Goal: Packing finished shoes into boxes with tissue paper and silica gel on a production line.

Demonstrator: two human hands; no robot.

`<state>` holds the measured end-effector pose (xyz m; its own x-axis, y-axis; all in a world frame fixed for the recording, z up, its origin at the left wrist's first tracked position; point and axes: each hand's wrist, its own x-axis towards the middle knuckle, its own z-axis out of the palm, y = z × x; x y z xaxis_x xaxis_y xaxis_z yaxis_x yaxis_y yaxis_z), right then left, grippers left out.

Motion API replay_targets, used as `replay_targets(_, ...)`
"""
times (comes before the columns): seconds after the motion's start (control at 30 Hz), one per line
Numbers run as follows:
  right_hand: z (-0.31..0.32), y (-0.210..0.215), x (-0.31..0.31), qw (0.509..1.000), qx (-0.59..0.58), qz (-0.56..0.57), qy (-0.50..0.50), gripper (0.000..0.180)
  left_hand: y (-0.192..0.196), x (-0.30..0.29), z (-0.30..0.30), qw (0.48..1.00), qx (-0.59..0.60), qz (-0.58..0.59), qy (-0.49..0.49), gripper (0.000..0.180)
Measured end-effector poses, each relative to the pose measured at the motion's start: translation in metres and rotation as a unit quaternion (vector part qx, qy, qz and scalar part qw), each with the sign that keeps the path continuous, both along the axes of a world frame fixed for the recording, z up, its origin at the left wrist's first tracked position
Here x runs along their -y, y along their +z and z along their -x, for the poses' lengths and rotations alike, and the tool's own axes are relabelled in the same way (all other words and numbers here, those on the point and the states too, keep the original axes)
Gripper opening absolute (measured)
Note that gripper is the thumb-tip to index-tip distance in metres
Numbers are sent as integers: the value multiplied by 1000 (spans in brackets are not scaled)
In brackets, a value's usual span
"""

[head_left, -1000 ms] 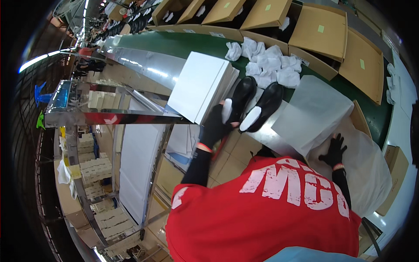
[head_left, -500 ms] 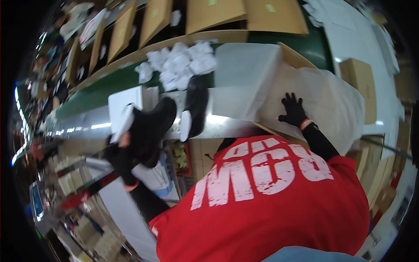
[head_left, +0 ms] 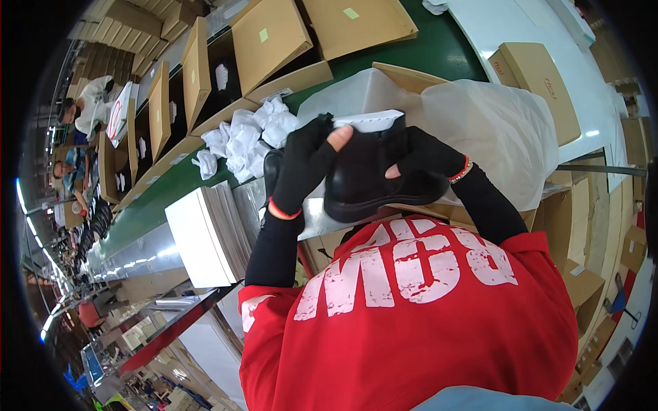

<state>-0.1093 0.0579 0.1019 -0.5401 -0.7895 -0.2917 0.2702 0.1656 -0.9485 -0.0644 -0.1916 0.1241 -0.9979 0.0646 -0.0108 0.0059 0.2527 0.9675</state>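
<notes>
A black boot (head_left: 363, 175) is held up over the near edge of the bench, its sole down and its toe to the right. White card or paper (head_left: 370, 121) stands in its top opening. My left hand (head_left: 308, 157), in a black fingerless glove, grips the boot's upper left side. At its right side my right hand (head_left: 433, 156), gloved alike, is closed around the front of the boot. A second black boot (head_left: 272, 166) lies mostly hidden behind my left hand. Behind the held boot is an open cardboard box (head_left: 411, 79) draped with translucent wrapping paper (head_left: 490, 130).
Crumpled white paper balls (head_left: 240, 144) lie left of the box, near a stack of white sheets (head_left: 209, 236). Open boxes (head_left: 271, 41) line the green conveyor belt (head_left: 439, 48). A closed box (head_left: 538, 89) rests on the white table at right. Other people (head_left: 79, 171) are far left.
The boot in my left hand has come from the left to the middle, before the box. My right hand has left the wrapping paper and taken hold of the boot. The view has shifted.
</notes>
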Motion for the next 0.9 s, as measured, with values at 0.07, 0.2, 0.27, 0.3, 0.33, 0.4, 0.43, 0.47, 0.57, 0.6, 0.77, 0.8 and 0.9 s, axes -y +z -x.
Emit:
replay_targets(0.07,-9,-19,-24,989,54,19,-134,49,-14,-9,6,998,56,-35,6,42)
replay_targets(0.2,-17,-97,-59,866,321,80,-375,45,-128,0,-26,966,86,245,-1,57)
replay_targets(0.27,-9,-153,-66,818,361,82,-440,42,-151,-15,-47,962,71,255,-66,62)
replay_targets(0.3,-1,-188,-72,799,370,105,-461,41,-161,-25,-56,962,-8,269,-48,63)
replay_targets(0.33,5,-211,-75,780,380,128,-480,39,-157,-36,-57,961,66,264,-50,65)
replay_targets(0.4,17,-218,-67,808,310,137,-483,36,-157,-37,-62,957,99,270,-45,66)
replay_targets(0.43,18,-216,-60,815,286,153,-481,36,-158,-37,-69,968,76,233,-44,66)
replay_targets(0.47,16,-215,-52,821,262,168,-479,36,-160,-36,-72,969,70,232,-46,66)
replay_targets(0.57,21,-179,-10,784,307,219,-492,38,-165,-37,-76,971,42,231,-39,66)
replay_targets(0.6,24,-187,-6,786,332,219,-474,39,-169,-38,-78,971,27,235,-34,66)
replay_targets(0.77,25,-170,-19,918,273,-84,-275,36,-168,-35,-81,966,51,251,-28,67)
replay_targets(0.8,22,-147,-30,926,195,-240,-216,35,-166,-35,-82,968,61,242,-23,67)
replay_targets(0.9,29,-152,-153,708,-513,-343,-342,32,-149,-45,-75,958,-60,278,37,69)
